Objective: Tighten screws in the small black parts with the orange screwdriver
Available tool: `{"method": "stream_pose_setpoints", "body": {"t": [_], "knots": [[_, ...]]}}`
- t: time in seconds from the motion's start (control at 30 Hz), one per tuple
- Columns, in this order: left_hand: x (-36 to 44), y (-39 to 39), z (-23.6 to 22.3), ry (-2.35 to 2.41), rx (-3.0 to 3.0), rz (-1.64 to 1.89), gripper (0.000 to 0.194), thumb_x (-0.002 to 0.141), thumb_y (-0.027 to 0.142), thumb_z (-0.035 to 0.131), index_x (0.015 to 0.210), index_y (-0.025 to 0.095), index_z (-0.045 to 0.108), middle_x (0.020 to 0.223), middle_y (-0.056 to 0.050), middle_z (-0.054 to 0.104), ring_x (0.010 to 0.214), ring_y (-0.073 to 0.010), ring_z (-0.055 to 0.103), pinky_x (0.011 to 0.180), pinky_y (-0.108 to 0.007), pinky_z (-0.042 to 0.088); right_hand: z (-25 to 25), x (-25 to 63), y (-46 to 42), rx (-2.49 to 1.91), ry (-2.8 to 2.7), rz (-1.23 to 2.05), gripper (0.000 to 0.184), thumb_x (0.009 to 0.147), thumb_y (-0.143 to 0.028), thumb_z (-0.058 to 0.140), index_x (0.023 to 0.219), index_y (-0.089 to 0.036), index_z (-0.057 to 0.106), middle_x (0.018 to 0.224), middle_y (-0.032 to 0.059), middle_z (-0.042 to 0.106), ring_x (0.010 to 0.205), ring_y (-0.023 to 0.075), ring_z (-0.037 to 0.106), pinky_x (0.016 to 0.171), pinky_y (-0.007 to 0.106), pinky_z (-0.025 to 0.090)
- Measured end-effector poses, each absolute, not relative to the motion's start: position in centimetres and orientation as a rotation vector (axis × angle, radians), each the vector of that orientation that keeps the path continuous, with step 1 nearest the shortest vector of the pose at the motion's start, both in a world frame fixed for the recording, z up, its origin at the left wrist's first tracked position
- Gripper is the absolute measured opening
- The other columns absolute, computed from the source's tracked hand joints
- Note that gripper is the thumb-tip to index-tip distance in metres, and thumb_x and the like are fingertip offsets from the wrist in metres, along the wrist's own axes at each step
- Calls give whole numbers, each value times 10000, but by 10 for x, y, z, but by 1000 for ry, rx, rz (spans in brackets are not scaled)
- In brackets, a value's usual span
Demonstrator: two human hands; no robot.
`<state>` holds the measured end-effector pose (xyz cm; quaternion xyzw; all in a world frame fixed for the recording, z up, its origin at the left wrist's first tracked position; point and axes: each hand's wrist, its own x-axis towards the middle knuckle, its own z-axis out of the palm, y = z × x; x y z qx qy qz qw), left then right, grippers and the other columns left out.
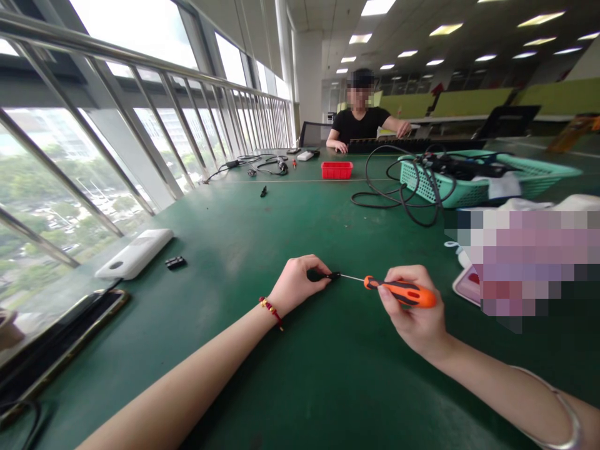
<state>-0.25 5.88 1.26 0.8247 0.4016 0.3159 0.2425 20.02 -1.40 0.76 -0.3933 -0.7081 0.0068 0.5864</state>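
My right hand [419, 312] grips an orange and black screwdriver [405, 294] by its handle. The thin metal shaft points left, and its tip meets a small black part [334, 275]. My left hand [302, 281] pinches that part between thumb and fingers, just above the green table [262, 381]. Much of the part is covered by my fingertips, so its kind cannot be made out. To the left on the table lies another small black piece [175, 262].
At left are a white power bank [135, 253] and a phone [65, 350]. Ahead stand a red bin [336, 170] and a teal basket [529, 184] with black cables. A person [359, 125] sits opposite. A blurred pinkish item [529, 256] lies at right.
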Motion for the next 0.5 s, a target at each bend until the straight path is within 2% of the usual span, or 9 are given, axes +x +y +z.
{"method": "stream_pose_setpoints", "body": {"t": [0.17, 0.37, 0.5], "knots": [[-1, 58, 14, 1130, 2244, 857, 72, 681, 144, 631, 748, 152, 655, 787, -14, 675, 745, -134, 624, 734, -239, 494, 7, 200, -13, -889, -1675, 4, 117, 787, -212, 574, 843, -216, 471, 696, -29, 527, 528, 94, 532, 486, 217, 444], [-2, 58, 11, 1092, 2288, 866, 70, 683, 133, 615, 742, 159, 646, 790, -9, 669, 751, -131, 620, 739, -242, 491, 7, 204, -15, -848, -1700, 34, 101, 822, -308, 489, 844, -210, 496, 704, -14, 543, 492, 98, 504, 463, 242, 431], [-2, 59, 10, 1075, 2329, 879, 47, 690, 135, 609, 719, 163, 633, 800, -12, 665, 763, -137, 621, 756, -253, 488, 4, 203, -15, -868, -1637, 91, 110, 792, -241, 520, 894, -220, 488, 710, -16, 529, 484, 101, 512, 457, 248, 439]]}}
